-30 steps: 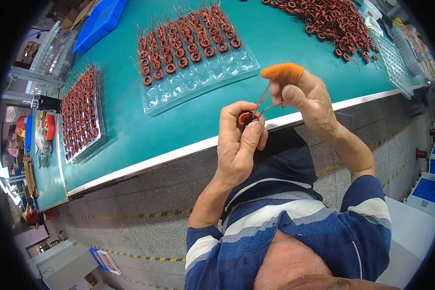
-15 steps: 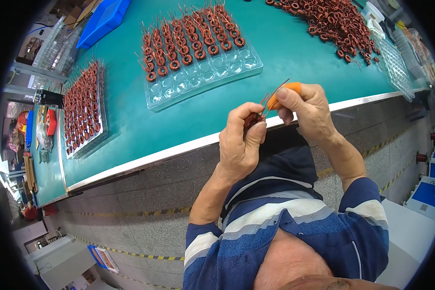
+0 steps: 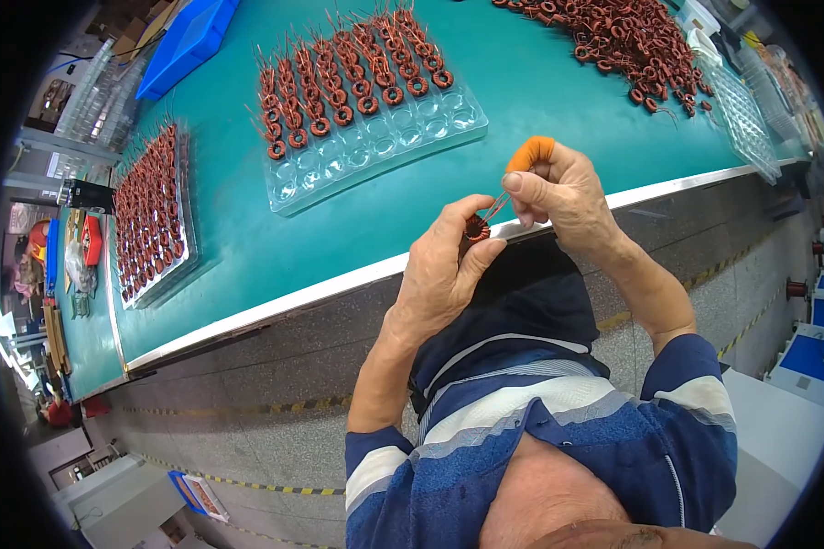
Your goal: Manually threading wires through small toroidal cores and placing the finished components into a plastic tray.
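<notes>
Between the thumb and fingers of my left hand (image 3: 439, 261) is a ring-shaped copper coil (image 3: 476, 229), held over the table's front edge. Its wire leads (image 3: 496, 207) rise toward my right hand (image 3: 558, 189), whose thumb and fingers pinch them near their ends. An orange finger cover (image 3: 529, 154) sits on a finger of the right hand. Beyond the hands, a clear plastic tray (image 3: 375, 156) holds rows of similar coils with leads pointing up; its nearest pockets hold no coils. The fingertips partly hide the held coil.
A large heap of loose coils (image 3: 623, 50) lies at the far right, beside clear trays (image 3: 742, 119). A filled tray of coils (image 3: 151, 220) stands at the left, with a blue bin (image 3: 188, 46) behind it. The white table edge (image 3: 339, 288) runs just beyond my body.
My right hand has moved slightly left, and the leads now look straighter and drawn together. The coil has turned, showing more of its ring. The whole view has shifted a little.
</notes>
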Demonstrator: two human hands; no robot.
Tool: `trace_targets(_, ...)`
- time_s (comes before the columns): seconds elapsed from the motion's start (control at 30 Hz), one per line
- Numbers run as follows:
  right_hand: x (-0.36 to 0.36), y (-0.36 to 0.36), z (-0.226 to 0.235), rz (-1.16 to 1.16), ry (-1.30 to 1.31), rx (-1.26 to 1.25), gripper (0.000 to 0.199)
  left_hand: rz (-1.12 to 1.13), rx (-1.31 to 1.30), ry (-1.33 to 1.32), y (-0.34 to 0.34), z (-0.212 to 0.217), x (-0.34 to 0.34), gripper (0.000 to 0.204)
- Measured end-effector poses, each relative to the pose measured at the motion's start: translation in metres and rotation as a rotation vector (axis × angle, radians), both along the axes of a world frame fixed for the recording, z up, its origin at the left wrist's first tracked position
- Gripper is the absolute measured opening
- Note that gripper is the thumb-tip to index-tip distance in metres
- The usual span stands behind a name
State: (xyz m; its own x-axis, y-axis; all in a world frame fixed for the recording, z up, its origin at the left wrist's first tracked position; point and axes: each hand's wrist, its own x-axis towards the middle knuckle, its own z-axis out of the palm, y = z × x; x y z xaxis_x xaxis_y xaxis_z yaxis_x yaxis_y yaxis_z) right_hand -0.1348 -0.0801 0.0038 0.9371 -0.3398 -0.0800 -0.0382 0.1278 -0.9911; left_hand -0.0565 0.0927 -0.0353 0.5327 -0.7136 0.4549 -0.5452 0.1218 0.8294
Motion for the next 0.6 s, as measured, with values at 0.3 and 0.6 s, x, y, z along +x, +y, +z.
trace_targets(0.3,-0.0010,-0.0010,-0.0027,-0.010,0.032,-0.034,0.023,-0.191,0.060,0.543,0.0046,0.0004,0.0022,0.040)
trace_targets(0.6,-0.0033,0.0050,-0.0097,0.079,-0.119,0.145,0.037,-0.147,-0.094,0.640,-0.0009,-0.0026,-0.0034,0.026)
